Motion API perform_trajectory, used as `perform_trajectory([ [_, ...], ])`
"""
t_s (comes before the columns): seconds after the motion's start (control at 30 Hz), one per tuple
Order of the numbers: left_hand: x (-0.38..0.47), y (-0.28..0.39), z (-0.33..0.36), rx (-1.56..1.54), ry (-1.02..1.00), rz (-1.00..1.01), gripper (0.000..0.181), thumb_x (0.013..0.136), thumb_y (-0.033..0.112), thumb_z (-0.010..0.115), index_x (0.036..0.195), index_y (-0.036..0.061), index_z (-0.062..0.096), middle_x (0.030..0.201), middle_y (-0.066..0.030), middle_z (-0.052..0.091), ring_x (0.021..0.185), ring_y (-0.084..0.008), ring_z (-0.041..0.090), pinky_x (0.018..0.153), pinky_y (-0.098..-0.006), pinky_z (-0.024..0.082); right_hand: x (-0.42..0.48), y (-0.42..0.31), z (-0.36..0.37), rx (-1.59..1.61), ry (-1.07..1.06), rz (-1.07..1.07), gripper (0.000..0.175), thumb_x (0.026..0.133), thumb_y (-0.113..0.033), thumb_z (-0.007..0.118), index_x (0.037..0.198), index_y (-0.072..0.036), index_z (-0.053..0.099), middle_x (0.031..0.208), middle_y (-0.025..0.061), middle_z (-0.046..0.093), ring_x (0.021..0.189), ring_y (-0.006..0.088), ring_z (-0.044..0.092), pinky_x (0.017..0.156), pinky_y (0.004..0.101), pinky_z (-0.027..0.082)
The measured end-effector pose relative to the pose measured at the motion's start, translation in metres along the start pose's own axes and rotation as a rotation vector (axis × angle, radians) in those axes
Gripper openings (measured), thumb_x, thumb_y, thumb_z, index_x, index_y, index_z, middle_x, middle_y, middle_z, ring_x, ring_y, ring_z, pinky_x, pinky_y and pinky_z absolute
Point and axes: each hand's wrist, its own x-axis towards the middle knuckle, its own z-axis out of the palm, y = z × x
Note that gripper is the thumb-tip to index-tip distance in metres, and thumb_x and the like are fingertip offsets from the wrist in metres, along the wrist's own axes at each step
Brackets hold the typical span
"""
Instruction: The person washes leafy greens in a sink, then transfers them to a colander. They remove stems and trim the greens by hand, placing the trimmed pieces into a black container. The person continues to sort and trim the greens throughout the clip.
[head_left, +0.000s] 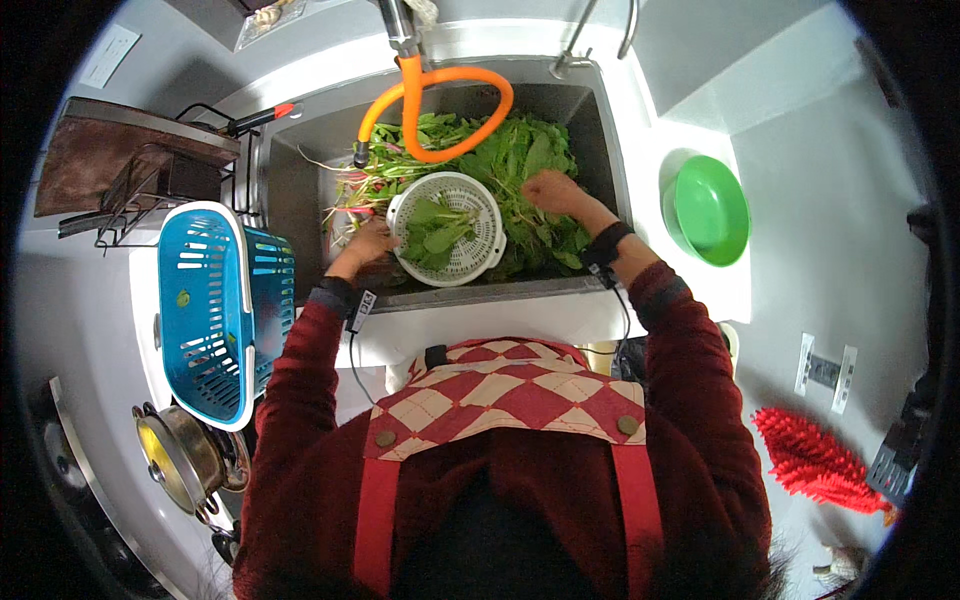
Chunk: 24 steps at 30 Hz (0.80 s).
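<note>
A white plastic colander (491, 214) sits in the grey sink (289, 187), with a few loose green leaves (439, 234) inside it. My left hand (367, 244) is at the colander's left rim, its thumb over the edge and its other fingers partly hidden. Leafy greens (536, 146) with pink roots are heaped behind and to the right of the colander. Over the right part of this heap is my right hand (559, 193), fingers curled down; whether they hold any stems is hidden. The roots (360, 180) point left.
An orange flexible faucet hose (411, 112) loops above the greens. Left of the sink stand a blue plastic basket (202, 300), a knife rack (127, 217) with a cutting board (90, 169), and a lidded pot (180, 457). A green bowl (709, 210) rests on the right counter (720, 292).
</note>
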Motion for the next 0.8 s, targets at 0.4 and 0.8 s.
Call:
perform_trajectory([
  [0.4, -0.005, -0.025, -0.002, 0.095, 0.236, -0.090, 0.034, 0.066, 0.033, 0.073, 0.077, 0.0012, 0.068, 0.073, -0.0150, 0.066, 0.070, -0.0309, 0.064, 0.065, -0.0385, 0.050, 0.065, 0.003, 0.035, -0.050, 0.234, 0.167, 0.015, 0.081, -0.015, 0.062, 0.088, -0.002, 0.064, 0.079, 0.0132, 0.062, 0.066, 0.0250, 0.061, 0.058, 0.0370, 0.051],
  [0.8, -0.029, 0.033, -0.037, 0.315, 0.363, -0.291, 0.040, 0.080, 0.034, 0.067, 0.103, 0.0009, 0.064, 0.101, -0.0194, 0.065, 0.094, -0.0295, 0.063, 0.078, -0.0364, 0.049, -0.061, -0.010, -0.035, 0.870, 0.275, 0.292, 0.019, 0.084, -0.018, 0.063, 0.092, -0.001, 0.064, 0.075, 0.0022, 0.065, 0.057, 0.0073, 0.057, 0.048, 0.0223, 0.043],
])
